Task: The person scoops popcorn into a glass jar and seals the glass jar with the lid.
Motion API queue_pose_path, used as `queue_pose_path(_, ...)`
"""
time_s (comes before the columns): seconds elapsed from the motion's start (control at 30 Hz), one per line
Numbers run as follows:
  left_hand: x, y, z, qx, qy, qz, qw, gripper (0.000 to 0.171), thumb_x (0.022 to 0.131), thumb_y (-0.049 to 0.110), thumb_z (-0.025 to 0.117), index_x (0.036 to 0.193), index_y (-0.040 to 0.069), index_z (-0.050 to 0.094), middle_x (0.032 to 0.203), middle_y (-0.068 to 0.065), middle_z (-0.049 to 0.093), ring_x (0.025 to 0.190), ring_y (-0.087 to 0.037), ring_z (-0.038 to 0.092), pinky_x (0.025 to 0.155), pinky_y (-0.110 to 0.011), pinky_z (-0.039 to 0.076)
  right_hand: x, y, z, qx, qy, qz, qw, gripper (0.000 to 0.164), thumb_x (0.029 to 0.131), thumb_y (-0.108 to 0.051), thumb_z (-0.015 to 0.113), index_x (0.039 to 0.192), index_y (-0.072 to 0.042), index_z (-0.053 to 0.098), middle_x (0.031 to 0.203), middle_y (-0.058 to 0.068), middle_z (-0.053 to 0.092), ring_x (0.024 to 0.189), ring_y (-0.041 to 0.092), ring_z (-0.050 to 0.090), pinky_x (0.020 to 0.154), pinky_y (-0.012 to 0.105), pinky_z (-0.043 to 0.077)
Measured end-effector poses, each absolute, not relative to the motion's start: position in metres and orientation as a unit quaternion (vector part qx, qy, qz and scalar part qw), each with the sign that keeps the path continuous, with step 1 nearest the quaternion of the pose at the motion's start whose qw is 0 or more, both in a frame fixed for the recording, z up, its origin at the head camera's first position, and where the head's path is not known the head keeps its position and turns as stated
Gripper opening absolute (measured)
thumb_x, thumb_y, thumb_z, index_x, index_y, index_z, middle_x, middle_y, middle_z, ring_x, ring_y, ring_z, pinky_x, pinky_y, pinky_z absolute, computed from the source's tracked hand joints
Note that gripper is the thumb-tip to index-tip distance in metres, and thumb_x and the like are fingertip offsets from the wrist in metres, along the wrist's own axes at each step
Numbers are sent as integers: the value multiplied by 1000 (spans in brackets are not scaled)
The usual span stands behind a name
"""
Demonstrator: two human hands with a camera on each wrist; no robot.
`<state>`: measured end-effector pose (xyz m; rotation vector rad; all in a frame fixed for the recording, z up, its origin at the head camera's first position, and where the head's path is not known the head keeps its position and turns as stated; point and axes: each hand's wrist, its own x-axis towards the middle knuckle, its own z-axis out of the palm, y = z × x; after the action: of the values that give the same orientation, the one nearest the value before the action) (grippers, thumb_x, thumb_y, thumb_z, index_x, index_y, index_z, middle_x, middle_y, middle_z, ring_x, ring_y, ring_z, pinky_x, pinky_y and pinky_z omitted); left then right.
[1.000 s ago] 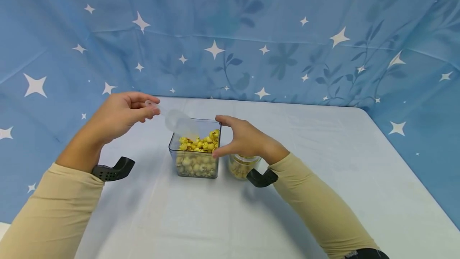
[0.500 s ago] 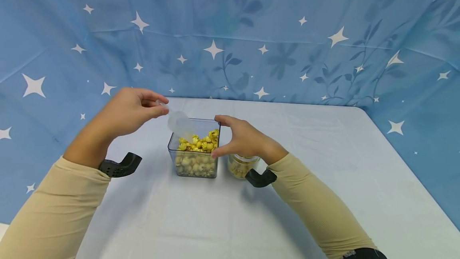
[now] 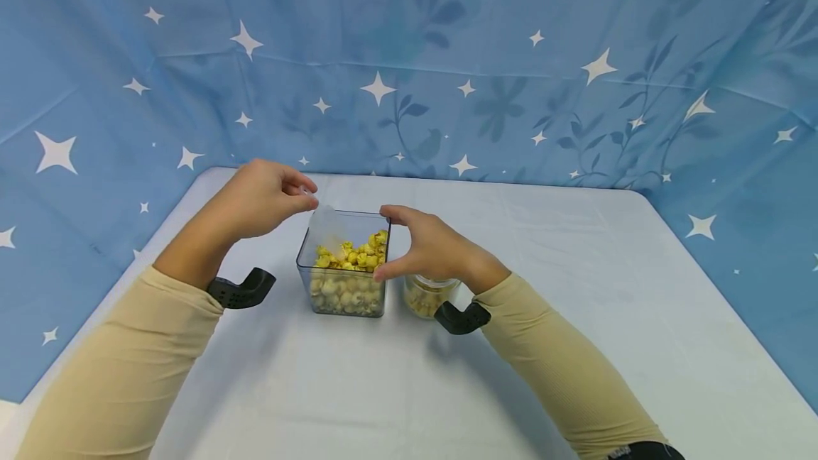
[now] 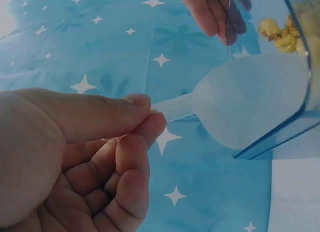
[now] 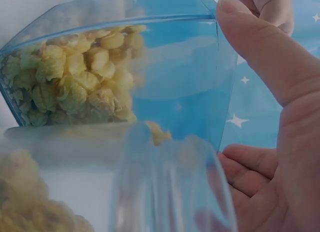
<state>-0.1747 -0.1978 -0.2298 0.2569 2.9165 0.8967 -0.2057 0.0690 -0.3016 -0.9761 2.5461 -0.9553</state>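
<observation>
A clear rectangular container stands on the table, partly filled with yellow popcorn. My left hand, at its back left, pinches the handle of a translucent white scoop between thumb and forefinger. The scoop's bowl dips over the rim into the container; in the head view its tip is by the popcorn. My right hand grips the container's right side, thumb at the near corner and fingers at the far corner. Beneath the right wrist sits a clear jar with popcorn inside, its top partly covered by that hand.
A white cloth covers the table. Behind it hangs a blue curtain with white stars. Black camera mounts are worn on both wrists. The jar stands close to the container's right side.
My left hand has moved right and nearer the container, bringing the scoop's bowl from above the rim down into it. The right hand, container and jar have stayed put.
</observation>
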Motion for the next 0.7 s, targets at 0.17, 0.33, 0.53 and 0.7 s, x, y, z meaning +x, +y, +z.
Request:
queue_pose_path(0.17,-179,-197,-234,96,950,293,43,28,100,21,62,121,5,69,99,-8,67,94,-27,60,77,-42,47,-206,68,-301,-332,875,-328,125,103,77,-44,87,156,-7,32,156,7,39,141,21,38,112,44,34)
queue_pose_path(0.33,-182,-200,-234,104,948,296,55,28,101,21,60,123,5,68,99,-7,68,95,-26,62,77,-42,47,-206,68,-302,-337,874,-329,122,103,77,-45,87,156,-6,32,156,7,39,141,21,38,112,44,34)
queue_pose_path(0.53,-186,-207,-229,117,943,297,90,29,102,21,60,126,6,67,102,-6,69,97,-26,62,78,-43,48,-205,68,-303,-335,873,-332,124,103,77,-44,87,156,-7,32,156,7,38,141,21,38,112,44,34)
queue_pose_path(0.7,-189,-209,-234,116,939,307,100,29,101,20,62,125,4,67,102,-6,70,97,-27,63,79,-43,51,-205,69,-303,-331,875,-331,122,103,77,-44,87,156,-8,32,156,5,39,141,20,38,112,43,33)
